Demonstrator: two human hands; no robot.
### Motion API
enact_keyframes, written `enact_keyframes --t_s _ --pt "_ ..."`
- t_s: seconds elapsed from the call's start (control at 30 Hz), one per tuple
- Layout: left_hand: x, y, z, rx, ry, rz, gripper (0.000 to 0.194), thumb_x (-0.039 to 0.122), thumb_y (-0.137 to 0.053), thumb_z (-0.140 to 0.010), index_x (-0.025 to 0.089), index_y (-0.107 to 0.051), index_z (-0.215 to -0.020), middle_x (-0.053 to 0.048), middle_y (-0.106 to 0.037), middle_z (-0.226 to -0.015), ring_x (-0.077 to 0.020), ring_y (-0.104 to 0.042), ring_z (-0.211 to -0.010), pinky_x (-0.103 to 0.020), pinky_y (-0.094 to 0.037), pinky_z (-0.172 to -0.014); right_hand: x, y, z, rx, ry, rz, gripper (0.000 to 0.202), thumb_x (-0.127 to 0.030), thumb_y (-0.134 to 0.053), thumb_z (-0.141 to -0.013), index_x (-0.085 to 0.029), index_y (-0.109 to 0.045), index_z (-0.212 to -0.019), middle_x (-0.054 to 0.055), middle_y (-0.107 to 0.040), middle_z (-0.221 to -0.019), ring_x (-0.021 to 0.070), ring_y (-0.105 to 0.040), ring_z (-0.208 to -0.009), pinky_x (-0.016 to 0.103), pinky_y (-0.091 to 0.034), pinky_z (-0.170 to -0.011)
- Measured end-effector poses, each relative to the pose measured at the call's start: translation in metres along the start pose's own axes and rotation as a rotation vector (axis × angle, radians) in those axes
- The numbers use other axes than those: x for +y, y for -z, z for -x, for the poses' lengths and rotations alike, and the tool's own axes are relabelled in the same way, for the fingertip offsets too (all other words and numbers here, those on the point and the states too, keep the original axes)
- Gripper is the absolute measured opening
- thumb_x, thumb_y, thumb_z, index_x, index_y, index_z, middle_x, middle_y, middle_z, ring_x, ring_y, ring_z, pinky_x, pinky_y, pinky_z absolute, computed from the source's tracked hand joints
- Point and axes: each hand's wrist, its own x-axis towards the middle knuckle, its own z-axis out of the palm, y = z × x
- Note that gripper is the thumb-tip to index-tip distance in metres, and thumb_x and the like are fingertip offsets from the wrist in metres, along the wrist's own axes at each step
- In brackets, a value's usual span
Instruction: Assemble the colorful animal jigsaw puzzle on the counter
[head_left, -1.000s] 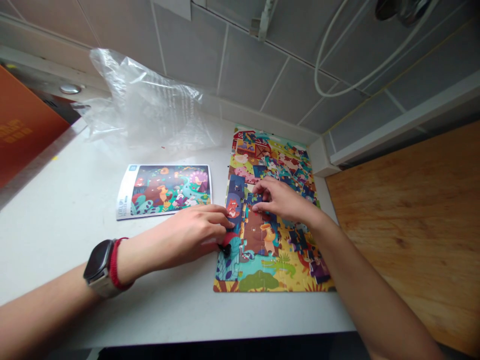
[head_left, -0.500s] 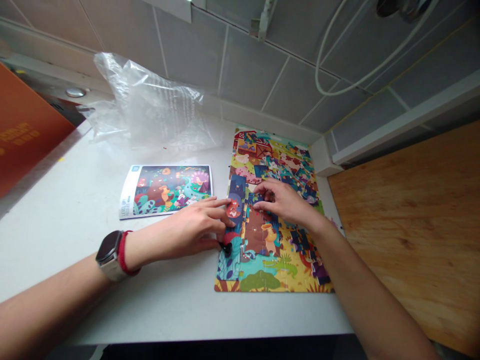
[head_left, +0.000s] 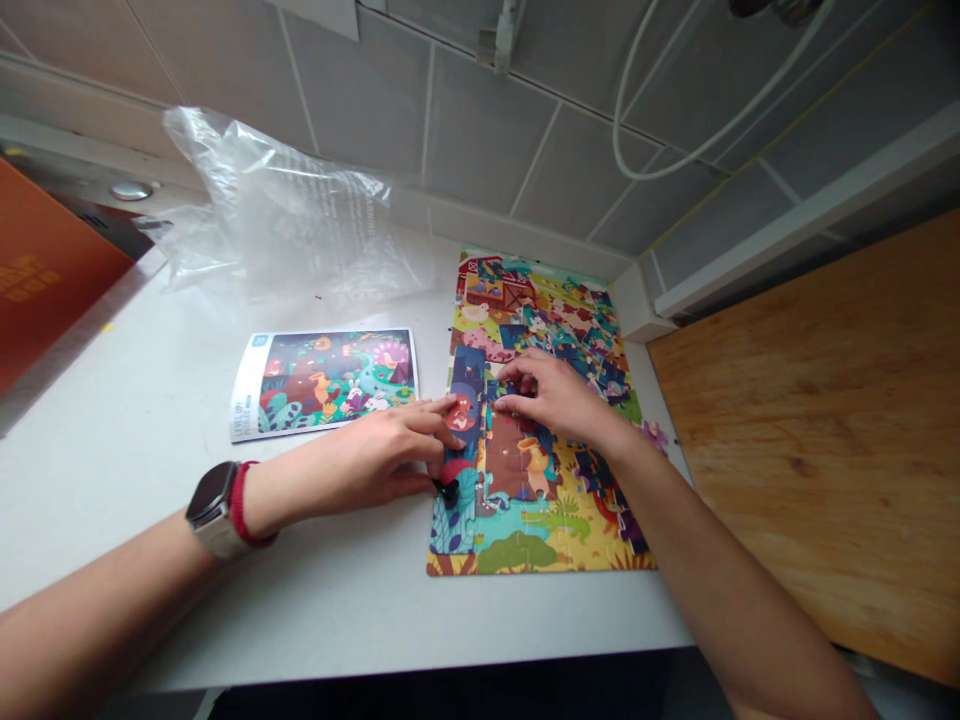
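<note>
My left hand (head_left: 409,445) lies palm down at the left edge of the colourful jigsaw puzzle (head_left: 536,553). Its fingers are stretched out and rest on a joined strip of dark blue pieces (head_left: 469,366). Beside its thumb is a small black thing (head_left: 448,490) that I cannot make out. Over the puzzle's middle, my right hand (head_left: 551,393) has thumb and forefinger curled round a small dark puzzle piece (head_left: 495,391), mostly hidden by the fingers. Just below it lie joined brown pieces with an orange animal (head_left: 517,460). Loose pieces (head_left: 592,365) are heaped past the right hand.
Left of the puzzle lies a picture leaflet (head_left: 330,385). A crumpled clear plastic bag (head_left: 292,220) stands against the tiled wall. An orange box (head_left: 52,270) is at far left, and a wooden board (head_left: 817,430) borders the right side. A white cable (head_left: 622,120) hangs above.
The whole view has shifted slightly, with things appearing a little further left. Both hands keep nearly the same place on the puzzle; the right fingers have barely moved.
</note>
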Motion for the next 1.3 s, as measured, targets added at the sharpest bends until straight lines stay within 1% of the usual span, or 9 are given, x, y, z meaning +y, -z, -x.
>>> enact_keyframes --t_s 0.1,0.27,0.4,0.57,0.67,0.8,1.0,1.13,1.3 --pt "-0.002 -0.001 0.001 -0.017 0.009 0.001 0.010 0.011 -0.073 -0.095 0.021 -0.072 -0.096 -0.006 -0.074 -0.131 -0.0277 -0.044 -0.155 -0.042 -0.043 -0.128 -0.003 -0.001 0.001 0.013 -0.010 0.007 0.032 -0.023 -0.086 -0.084 -0.021 -0.077 -0.115 0.005 -0.065 -0.106 0.0160 -0.062 -0.082 0.032 -0.052 -0.080" --pt "-0.003 -0.001 0.002 -0.018 0.010 0.019 0.010 0.012 -0.073 -0.096 0.022 -0.073 -0.096 -0.006 -0.074 -0.132 -0.0268 -0.044 -0.155 -0.040 -0.046 -0.126 -0.006 -0.002 -0.001 0.001 -0.027 0.029 0.025 -0.026 -0.086 -0.085 -0.021 -0.076 -0.107 0.006 -0.067 -0.108 0.0184 -0.064 -0.087 0.034 -0.054 -0.084" --pt "-0.004 -0.002 0.002 -0.020 0.012 0.006 0.008 0.013 -0.073 -0.096 0.021 -0.073 -0.097 -0.006 -0.074 -0.132 -0.0275 -0.043 -0.156 -0.041 -0.044 -0.127 -0.012 0.000 0.005 0.066 0.021 0.041 0.034 -0.029 -0.083 -0.089 -0.022 -0.071 -0.121 0.008 -0.065 -0.122 0.0211 -0.067 -0.096 0.037 -0.056 -0.091" --pt "-0.004 -0.004 0.002 -0.012 0.010 0.008 0.005 0.016 -0.071 -0.099 0.021 -0.073 -0.100 -0.006 -0.073 -0.134 -0.0277 -0.042 -0.156 -0.042 -0.041 -0.130 -0.024 0.010 0.049 0.075 0.040 0.134 0.025 -0.032 -0.073 -0.098 -0.026 -0.069 -0.122 0.009 -0.065 -0.125 0.0271 -0.068 -0.113 0.044 -0.056 -0.100" --pt "-0.005 -0.005 0.002 0.001 0.006 0.008 0.006 0.016 -0.071 -0.099 0.021 -0.073 -0.098 -0.006 -0.074 -0.134 -0.0281 -0.043 -0.155 -0.042 -0.042 -0.129 -0.030 0.007 0.085 -0.017 -0.022 0.244 0.036 -0.034 -0.081 -0.092 -0.025 -0.068 -0.124 0.010 -0.063 -0.128 0.0300 -0.069 -0.115 0.048 -0.058 -0.102" --pt "-0.007 -0.006 0.003 -0.013 0.008 0.001 0.005 0.017 -0.071 -0.099 0.022 -0.072 -0.098 -0.006 -0.073 -0.136 -0.0282 -0.042 -0.156 -0.039 -0.045 -0.126 -0.041 -0.009 0.112 0.036 -0.032 0.367 0.048 -0.030 -0.085 -0.086 -0.023 -0.067 -0.130 0.014 -0.062 -0.136 0.0343 -0.068 -0.121 0.052 -0.061 -0.102" --pt "-0.009 -0.005 0.003 -0.020 0.023 0.011 0.009 0.014 -0.075 -0.094 0.022 -0.072 -0.095 -0.005 -0.073 -0.135 -0.0289 -0.042 -0.156 -0.038 -0.047 -0.124 -0.051 -0.030 0.103 -0.029 0.162 0.518 0.062 -0.036 -0.084 -0.090 -0.015 -0.064 -0.145 0.023 -0.047 -0.164 0.0410 -0.053 -0.147 0.054 -0.053 -0.118" --pt "-0.008 -0.004 0.002 -0.011 0.018 0.014 0.011 0.013 -0.077 -0.092 0.022 -0.073 -0.095 -0.006 -0.075 -0.133 -0.0306 -0.045 -0.154 -0.041 -0.048 -0.123 -0.049 -0.037 0.100 -0.073 0.188 0.608 0.065 -0.041 -0.076 -0.096 -0.007 -0.061 -0.150 0.026 -0.051 -0.160 0.0431 -0.055 -0.144 0.053 -0.056 -0.115" --pt "-0.005 -0.003 -0.001 -0.007 0.010 -0.001 0.009 0.013 -0.077 -0.092 0.021 -0.072 -0.093 -0.009 -0.075 -0.131 -0.0318 -0.048 -0.152 -0.042 -0.051 -0.120 -0.045 -0.043 0.105 -0.039 0.277 0.701 0.062 -0.039 -0.072 -0.099 -0.002 -0.062 -0.147 0.029 -0.053 -0.155 0.0461 -0.057 -0.141 0.054 -0.059 -0.110"
